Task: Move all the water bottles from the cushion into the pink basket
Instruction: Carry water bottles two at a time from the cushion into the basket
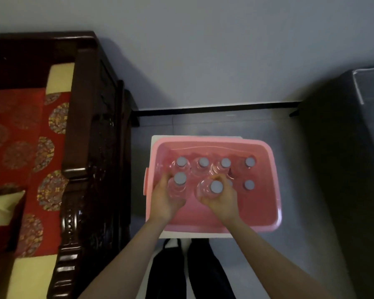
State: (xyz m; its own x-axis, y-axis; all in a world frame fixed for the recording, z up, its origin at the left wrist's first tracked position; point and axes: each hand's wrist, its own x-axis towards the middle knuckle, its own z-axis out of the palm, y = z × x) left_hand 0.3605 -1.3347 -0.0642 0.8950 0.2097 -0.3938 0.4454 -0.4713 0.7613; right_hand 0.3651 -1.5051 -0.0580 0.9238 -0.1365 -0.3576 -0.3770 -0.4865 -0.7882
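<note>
Both hands reach over the near rim of the basket (257, 212), forearms angling inward. Left hand (165, 199) curls round the left bottle (178, 186), upright by the basket's left wall. Right hand (224, 198) grasps the middle bottle (212, 188) below its cap. The right bottle (249, 184) stands apart. A far row (203, 162) of four lines the basket's back wall. Left of the basket lies the cushion (20, 137) on a bench (91, 137).
</note>
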